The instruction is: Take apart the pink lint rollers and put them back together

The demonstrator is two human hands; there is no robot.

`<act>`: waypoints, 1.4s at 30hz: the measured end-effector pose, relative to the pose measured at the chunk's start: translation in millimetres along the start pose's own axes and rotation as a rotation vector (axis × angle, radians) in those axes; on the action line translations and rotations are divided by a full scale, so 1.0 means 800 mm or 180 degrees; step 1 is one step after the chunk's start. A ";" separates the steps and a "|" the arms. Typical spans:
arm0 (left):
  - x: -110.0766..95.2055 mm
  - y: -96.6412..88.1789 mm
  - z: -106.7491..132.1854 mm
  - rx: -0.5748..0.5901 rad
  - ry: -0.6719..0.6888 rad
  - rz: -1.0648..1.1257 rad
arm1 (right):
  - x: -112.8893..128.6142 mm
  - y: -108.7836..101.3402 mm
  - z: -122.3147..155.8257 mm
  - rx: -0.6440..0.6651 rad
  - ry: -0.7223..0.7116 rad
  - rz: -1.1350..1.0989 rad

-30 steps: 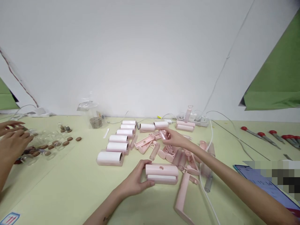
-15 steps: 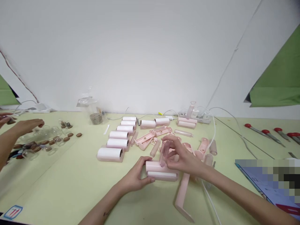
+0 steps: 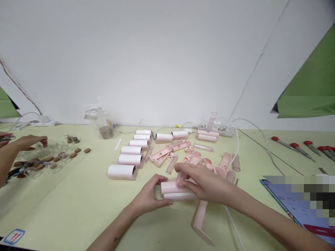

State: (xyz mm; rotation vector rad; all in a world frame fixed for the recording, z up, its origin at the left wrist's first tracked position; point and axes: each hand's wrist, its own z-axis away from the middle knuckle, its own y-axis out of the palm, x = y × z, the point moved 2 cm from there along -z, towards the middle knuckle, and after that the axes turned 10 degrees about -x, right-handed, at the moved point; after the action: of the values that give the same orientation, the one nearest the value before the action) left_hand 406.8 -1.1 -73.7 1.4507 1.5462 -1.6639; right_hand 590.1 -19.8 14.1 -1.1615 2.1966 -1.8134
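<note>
My left hand grips the left end of a pink lint-roller case that lies on the pale green table. My right hand is closed over the top of the same case and pinches a clear pink tube down against it. A pink handle piece sticks out from under my right wrist toward the table's front edge.
White paper rolls in pink cases line up left of centre, with loose pink parts behind my hands. Another person's hands work among small glass bottles and corks at far left. Red-handled screwdrivers lie at right, a cable and a printed sheet nearby.
My right hand has brought the clear pink tube from the parts pile back to the case and lowered it onto the case's top. My left hand stayed on the case.
</note>
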 end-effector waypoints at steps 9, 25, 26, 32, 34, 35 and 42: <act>0.004 -0.011 0.035 0.0161 -0.0349 -0.0034 | -0.032 -0.017 -0.014 0.0239 0.0409 -0.1243; -0.086 0.024 -0.015 -0.0158 -0.0248 0.1271 | -0.074 0.055 -0.157 -0.0094 -0.0638 0.0994; -0.080 0.031 -0.016 -0.0130 -0.0412 0.1344 | -0.077 0.045 -0.150 -0.0183 -0.0503 0.1000; -0.068 0.038 -0.012 -0.0175 -0.0588 0.1367 | -0.115 -0.009 -0.095 -0.0427 0.0326 0.0965; -0.069 0.036 -0.012 -0.0157 -0.0639 0.1370 | -0.130 -0.016 -0.082 -0.0415 0.0505 0.1012; -0.069 0.036 -0.013 -0.0156 -0.0651 0.1376 | -0.135 -0.016 -0.077 -0.0374 0.0547 0.1040; -0.061 0.040 -0.014 -0.0202 -0.0590 0.1429 | -0.135 -0.001 -0.070 0.0184 0.0178 0.1272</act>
State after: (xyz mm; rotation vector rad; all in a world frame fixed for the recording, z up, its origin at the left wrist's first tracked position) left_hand 455.8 -15.1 -42.7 1.4346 1.0664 -1.4198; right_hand 639.9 88.5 -10.8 -0.6084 2.1894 -1.7377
